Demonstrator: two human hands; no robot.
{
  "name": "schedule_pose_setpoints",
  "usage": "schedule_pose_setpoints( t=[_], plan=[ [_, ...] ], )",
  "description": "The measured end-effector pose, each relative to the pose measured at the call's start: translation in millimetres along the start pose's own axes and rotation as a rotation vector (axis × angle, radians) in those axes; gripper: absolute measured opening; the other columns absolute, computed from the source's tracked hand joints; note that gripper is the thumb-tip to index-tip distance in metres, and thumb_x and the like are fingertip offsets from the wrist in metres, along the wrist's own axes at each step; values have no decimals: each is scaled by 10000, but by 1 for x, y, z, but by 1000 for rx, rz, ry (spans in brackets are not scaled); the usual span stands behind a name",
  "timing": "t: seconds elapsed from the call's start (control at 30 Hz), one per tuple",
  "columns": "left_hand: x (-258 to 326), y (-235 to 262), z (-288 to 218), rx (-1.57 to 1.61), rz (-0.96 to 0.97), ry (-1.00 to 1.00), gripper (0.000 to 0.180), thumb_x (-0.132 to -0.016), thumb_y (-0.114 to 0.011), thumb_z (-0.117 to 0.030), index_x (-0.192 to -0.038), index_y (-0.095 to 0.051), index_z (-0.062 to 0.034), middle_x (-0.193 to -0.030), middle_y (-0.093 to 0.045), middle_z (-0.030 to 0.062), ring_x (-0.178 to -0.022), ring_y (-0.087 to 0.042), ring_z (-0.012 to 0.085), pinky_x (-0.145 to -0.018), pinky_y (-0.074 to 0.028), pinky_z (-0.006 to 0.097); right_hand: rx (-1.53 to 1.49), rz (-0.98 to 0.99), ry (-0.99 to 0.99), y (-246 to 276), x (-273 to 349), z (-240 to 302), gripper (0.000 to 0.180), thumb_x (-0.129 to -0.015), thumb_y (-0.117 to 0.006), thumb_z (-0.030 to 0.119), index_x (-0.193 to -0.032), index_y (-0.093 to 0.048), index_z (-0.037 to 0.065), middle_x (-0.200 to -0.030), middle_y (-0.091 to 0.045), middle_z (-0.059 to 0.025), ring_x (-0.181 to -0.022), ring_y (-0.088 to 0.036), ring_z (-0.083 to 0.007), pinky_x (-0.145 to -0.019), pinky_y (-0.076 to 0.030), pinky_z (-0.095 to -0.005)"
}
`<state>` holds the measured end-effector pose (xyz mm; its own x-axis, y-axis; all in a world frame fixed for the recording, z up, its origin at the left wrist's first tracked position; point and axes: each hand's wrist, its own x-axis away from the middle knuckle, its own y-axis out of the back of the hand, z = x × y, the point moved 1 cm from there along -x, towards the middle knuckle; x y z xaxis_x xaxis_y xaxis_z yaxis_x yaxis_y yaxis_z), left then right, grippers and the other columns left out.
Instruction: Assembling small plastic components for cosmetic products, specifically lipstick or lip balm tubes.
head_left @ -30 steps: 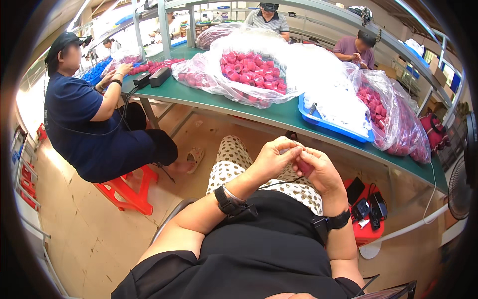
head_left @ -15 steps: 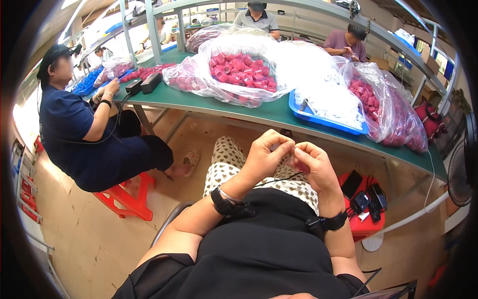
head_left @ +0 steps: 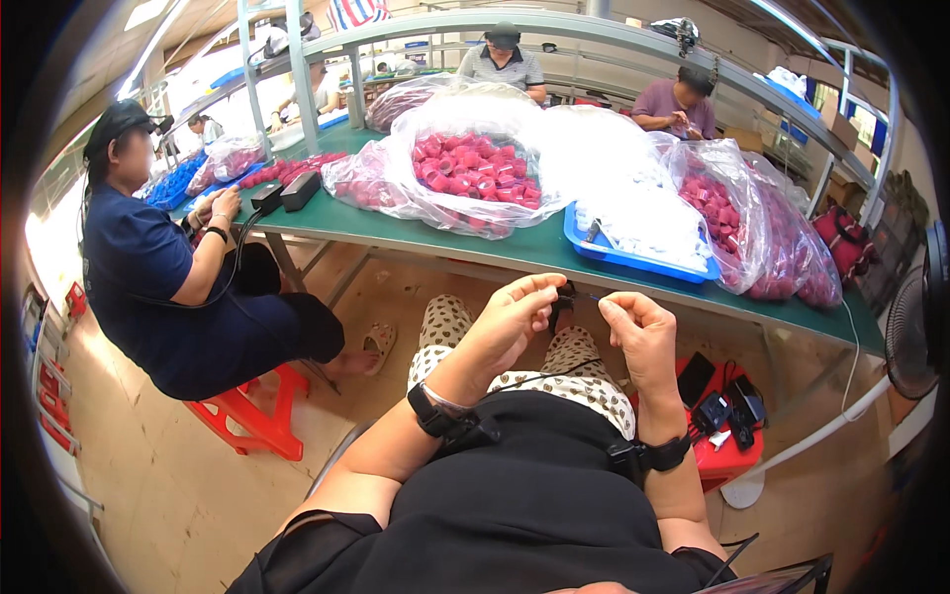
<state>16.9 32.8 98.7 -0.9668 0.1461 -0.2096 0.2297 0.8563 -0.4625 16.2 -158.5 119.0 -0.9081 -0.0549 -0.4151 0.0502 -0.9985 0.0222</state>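
My left hand [head_left: 515, 322] is raised over my lap, its thumb and forefinger pinched together. What it holds, if anything, is too small to name. A short way to its right, my right hand [head_left: 641, 332] is also closed in a pinch. A thin dark bluish sliver shows at its fingertips, in the gap between the hands; its kind cannot be made out. Both hands are apart, in front of the table's near edge. Beyond them stands a blue tray [head_left: 643, 259] heaped with small white pieces [head_left: 653, 223].
The green table [head_left: 396, 218] bears clear bags of pink-red cup-shaped pieces [head_left: 475, 163] and two black boxes [head_left: 302, 190]. A person [head_left: 178, 247] works at left on a red stool [head_left: 262, 416]. Right of me are a red stool [head_left: 732, 460] with black devices and a fan [head_left: 910, 317].
My hands were together at the fingertips and have drawn apart, the left moving left and the right moving right. The view has shifted slightly.
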Motion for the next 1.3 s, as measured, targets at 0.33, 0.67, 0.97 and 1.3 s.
schedule_pose_setpoints(
  t=[0.33, 0.67, 0.97, 1.3],
  plan=[
    [3, -14, 0, 194, 158, 164, 380, -980, -499, -318, -1160, -566, 11, -963, -618, 51, -758, -537, 86, -686, -474, 225, 83, -14, 117, -15, 11, 8, 62, -833, -673, 61, -847, -697, 5, -573, -444, 88, -528, -362, 2, -475, -299, -189],
    [10, -15, 4, 216, 204, 198, 342, -958, -547, -195, -1252, -532, -20, -944, -605, 43, -751, -527, 90, -685, -475, 220, 354, -39, 278, -16, 15, 8, 67, -795, -691, 82, -842, -700, 35, -513, -480, -7, -461, -419, -54, -445, -340, -233],
    [10, -4, 15, 301, 156, 198, 400, -968, -513, -214, -1307, -483, -2, -978, -611, 48, -801, -543, 98, -713, -472, 234, 404, -39, 284, -18, 19, 9, 42, -788, -688, 70, -808, -687, 33, -494, -481, -29, -445, -433, -62, -442, -358, -244],
    [3, 10, 33, 381, 176, 248, 305, -957, -485, -174, -1185, -557, 15, -977, -633, 53, -810, -573, 109, -716, -465, 235, 476, -43, 338, -21, 15, -4, 58, -788, -687, 109, -797, -691, 52, -488, -473, -41, -421, -433, -102, -439, -365, -264]
  ],
)
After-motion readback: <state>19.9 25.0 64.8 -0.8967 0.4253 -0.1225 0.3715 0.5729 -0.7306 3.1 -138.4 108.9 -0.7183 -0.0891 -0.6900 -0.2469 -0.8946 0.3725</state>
